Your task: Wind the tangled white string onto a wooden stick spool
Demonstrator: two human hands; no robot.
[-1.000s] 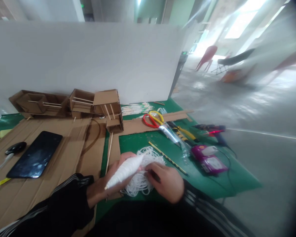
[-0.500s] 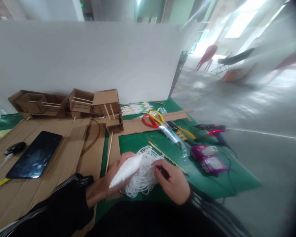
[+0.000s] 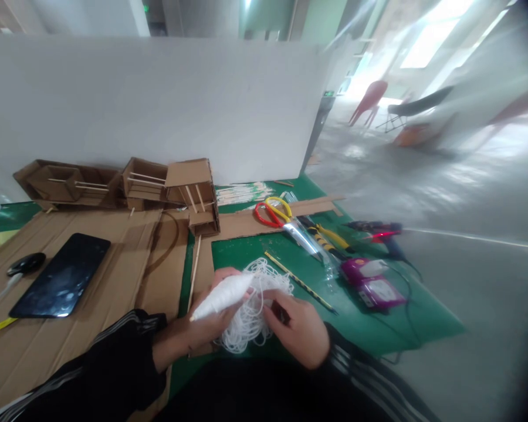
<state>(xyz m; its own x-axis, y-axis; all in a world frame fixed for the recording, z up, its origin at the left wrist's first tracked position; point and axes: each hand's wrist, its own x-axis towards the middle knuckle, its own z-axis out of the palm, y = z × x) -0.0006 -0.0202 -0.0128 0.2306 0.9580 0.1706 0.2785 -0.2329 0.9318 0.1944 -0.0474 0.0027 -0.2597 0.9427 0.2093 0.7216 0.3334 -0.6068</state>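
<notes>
A white spindle of wound string [image 3: 223,296], thick in the middle and tapering to both ends, lies tilted in my left hand [image 3: 211,321]. The fingers of that hand wrap round it from below, and a bit of stick shows at its lower tip. My right hand [image 3: 300,326] is closed in a pinch on the white string, just right of the spindle. Beneath and between both hands a loose, tangled heap of white string [image 3: 245,335] rests on the green tabletop [image 3: 240,252]. Fingertips of the right hand are partly hidden by the string.
Scissors [image 3: 290,225] with red and yellow handles, a striped pencil [image 3: 299,282], pliers [image 3: 334,237], a purple packet [image 3: 374,284] and a glue gun [image 3: 385,231] lie rightward. Cardboard boxes [image 3: 189,176] stand behind. A phone [image 3: 61,275] and a mouse [image 3: 26,264] rest on cardboard at left.
My right hand has moved a little left and down, closer to the spindle, with the string in its pinch. The spindle has shifted slightly left in my left hand.
</notes>
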